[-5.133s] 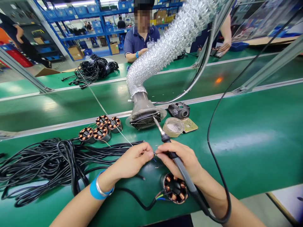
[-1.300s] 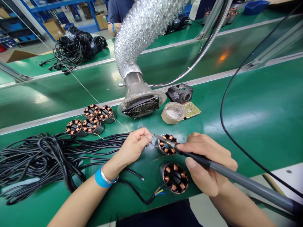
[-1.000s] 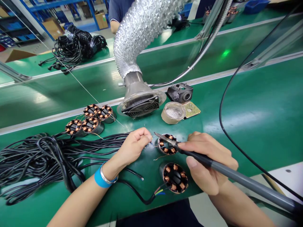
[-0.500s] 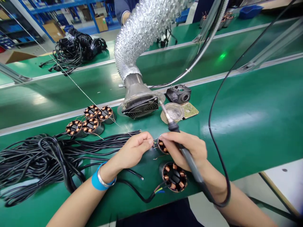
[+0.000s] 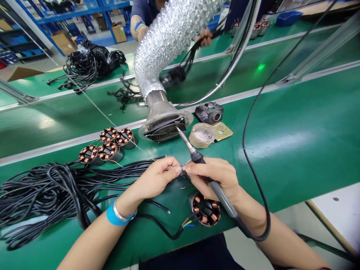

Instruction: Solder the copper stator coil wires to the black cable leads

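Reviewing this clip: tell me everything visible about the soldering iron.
The soldering iron has a slim, metallic-looking shaft, a black collar and a dark grey handle, partly covered by the fingers of the right hand, which holds it. It lies slanted, tip pointing away from the person and toward the left. The tip overlaps the fan grille in view; contact can't be judged. A black cord leaves its rear and loops beside the right forearm. Whether it is hot isn't visible.
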`<state>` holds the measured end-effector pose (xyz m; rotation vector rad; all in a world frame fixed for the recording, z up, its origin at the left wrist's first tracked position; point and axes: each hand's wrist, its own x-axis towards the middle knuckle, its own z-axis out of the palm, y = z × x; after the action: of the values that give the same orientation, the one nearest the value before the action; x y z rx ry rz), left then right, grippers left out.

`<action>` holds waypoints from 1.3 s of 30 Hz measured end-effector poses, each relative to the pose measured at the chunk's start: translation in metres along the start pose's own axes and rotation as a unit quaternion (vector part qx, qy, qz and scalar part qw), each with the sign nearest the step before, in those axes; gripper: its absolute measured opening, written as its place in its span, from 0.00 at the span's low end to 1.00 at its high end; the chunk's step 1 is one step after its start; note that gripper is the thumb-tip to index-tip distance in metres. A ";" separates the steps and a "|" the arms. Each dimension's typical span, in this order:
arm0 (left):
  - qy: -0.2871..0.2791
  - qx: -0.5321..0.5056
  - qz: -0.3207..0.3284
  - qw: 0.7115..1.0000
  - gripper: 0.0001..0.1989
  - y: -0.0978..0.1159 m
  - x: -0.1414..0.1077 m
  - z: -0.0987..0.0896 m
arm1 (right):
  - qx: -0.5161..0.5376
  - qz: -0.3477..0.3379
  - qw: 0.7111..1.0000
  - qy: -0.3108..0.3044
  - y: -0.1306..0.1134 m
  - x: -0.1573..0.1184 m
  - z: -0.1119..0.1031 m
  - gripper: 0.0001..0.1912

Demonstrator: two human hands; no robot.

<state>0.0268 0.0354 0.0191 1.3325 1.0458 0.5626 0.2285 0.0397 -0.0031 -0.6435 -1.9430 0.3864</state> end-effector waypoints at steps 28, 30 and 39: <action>0.170 -0.070 -0.071 0.980 0.13 -0.011 -0.003 0.031 | 0.008 0.082 0.996 0.029 -0.012 -0.004 -0.017 0.22; 0.178 -0.068 -0.070 0.979 0.12 -0.010 -0.004 0.032 | 0.032 0.104 0.992 0.056 -0.016 -0.007 -0.026 0.26; 0.185 -0.040 -0.067 0.980 0.12 -0.007 -0.006 0.035 | 0.153 0.195 0.961 0.125 -0.014 -0.022 -0.035 0.09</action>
<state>0.0520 0.0112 0.0113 1.0995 1.3890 0.7613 0.2637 0.0155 0.0038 -0.8270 -1.4721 0.7939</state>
